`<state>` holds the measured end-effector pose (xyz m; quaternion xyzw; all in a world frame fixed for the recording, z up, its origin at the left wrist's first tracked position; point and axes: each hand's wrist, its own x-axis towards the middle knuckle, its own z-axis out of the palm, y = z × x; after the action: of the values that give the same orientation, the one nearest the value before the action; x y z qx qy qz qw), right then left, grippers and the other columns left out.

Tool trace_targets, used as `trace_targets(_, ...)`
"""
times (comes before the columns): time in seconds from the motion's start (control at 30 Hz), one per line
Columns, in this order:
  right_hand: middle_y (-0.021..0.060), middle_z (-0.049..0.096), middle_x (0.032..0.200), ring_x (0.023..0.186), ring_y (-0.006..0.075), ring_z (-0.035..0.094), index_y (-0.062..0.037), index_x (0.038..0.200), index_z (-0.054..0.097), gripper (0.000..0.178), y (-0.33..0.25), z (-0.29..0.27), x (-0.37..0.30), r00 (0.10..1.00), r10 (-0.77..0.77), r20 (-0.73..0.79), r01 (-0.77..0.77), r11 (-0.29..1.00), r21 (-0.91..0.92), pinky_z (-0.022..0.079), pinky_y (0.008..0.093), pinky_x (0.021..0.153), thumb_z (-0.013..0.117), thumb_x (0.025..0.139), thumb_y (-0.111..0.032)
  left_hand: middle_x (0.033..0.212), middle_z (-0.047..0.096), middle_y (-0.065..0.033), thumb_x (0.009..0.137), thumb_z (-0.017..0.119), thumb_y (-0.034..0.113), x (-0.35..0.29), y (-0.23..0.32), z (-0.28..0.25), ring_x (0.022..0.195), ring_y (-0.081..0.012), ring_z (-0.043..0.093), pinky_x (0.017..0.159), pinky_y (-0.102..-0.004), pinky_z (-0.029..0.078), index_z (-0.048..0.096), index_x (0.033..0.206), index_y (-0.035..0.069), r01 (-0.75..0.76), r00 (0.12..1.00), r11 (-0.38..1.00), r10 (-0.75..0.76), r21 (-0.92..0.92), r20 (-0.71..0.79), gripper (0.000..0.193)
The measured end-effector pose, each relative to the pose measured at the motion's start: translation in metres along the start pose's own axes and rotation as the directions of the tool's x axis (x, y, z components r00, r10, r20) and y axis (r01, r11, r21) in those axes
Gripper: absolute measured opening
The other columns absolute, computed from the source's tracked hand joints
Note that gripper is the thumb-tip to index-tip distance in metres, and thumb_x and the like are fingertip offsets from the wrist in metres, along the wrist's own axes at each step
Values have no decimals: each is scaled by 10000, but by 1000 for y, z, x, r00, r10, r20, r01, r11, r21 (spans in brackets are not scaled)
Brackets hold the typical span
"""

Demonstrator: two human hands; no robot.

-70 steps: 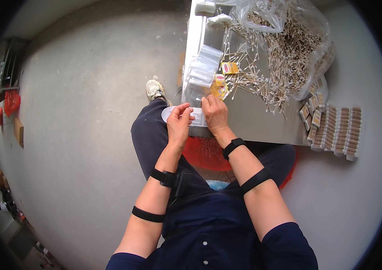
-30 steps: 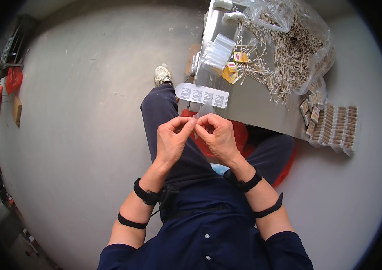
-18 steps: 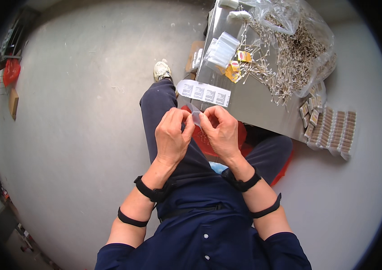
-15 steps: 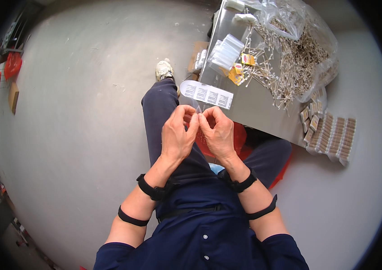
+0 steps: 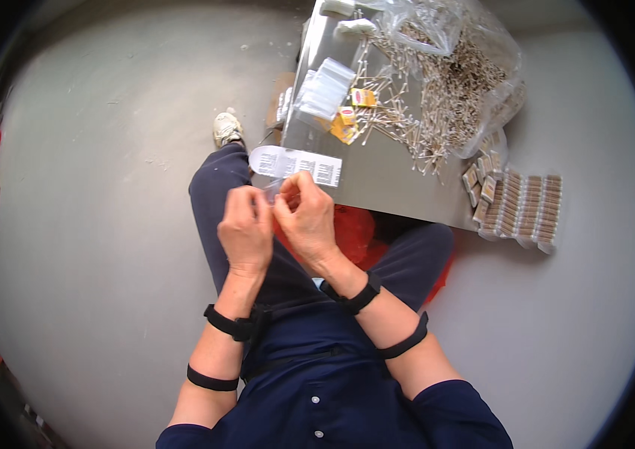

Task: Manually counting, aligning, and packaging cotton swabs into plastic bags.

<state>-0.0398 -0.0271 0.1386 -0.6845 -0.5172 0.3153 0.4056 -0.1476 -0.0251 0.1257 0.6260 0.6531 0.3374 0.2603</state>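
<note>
Between my two hands, above my lap and close to the table's near corner, is a small clear plastic bag, thin and hard to make out. My left hand is closed at its left edge, the fingers slightly smeared by motion. Thumb and forefinger of my right hand pinch its right side. Just beyond the fingers lies a white card with a rounded end, with printed blocks on it. Farther off, a stack of clear plastic bags rests beside small yellow cards.
Loose cotton swabs heap out of a large clear bag across the grey table. Packed bundles of swabs line the right edge, beside several small packs. A red bag hangs under the table.
The whole view has shifted, so the table and hands sit farther left. My left hand has turned over and its fingertips have drawn slightly apart from the right hand's.
</note>
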Motion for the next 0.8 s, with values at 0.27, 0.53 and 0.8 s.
trace_targets(0.27,121,633,715,647,285,679,-21,1009,527,265,-1,24,17,982,186,43,-191,955,227,536,386,582,684,795,-24,866,647,-71,893,669,1,6,-14,11,714,-128,645,651,-248,526,573,974,-18,268,947,794,-321,-546,-3,126)
trace_targets(0.53,87,604,905,784,306,672,-76,934,596,175,41,36,100,718,-612,332,679,721,-138,545,377,637,609,784,13,855,610,-78,839,711,-2,47,-41,34,753,-188,629,689,-295,521,623,913,18,96,937,966,-169,-240,-305,117)
trace_targets(0.8,76,601,947,826,298,676,-94,957,601,154,86,53,147,607,-540,582,732,665,-147,566,389,688,605,821,-22,928,598,-103,837,656,-32,56,-71,85,799,-222,636,746,-330,539,617,956,7,150,930,963,-214,-224,-300,131)
